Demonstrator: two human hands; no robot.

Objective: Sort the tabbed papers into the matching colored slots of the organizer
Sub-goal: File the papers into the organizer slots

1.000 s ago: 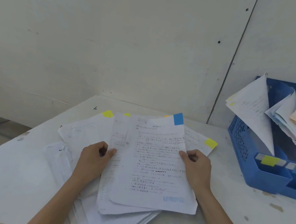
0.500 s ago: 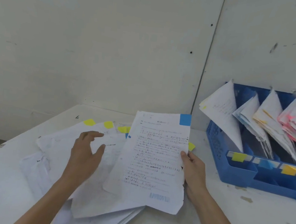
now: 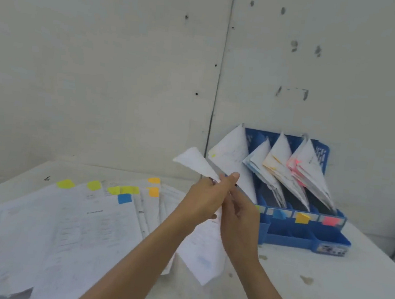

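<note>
Left hand (image 3: 201, 198) and right hand (image 3: 237, 224) grip one sheet (image 3: 202, 254) held above counter (image 3: 322, 296), near blue organizer (image 3: 304, 236); tabbed papers (image 3: 81, 222) lie spread at left.

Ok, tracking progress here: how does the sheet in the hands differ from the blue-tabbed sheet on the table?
The held sheet is up in the air and bent; the blue-tabbed sheet lies flat. The left hand and right hand grip the held sheet; nothing touches the blue-tabbed sheet. The held sheet's tab is hidden; the other's shows. Both are white printed pages.
</note>
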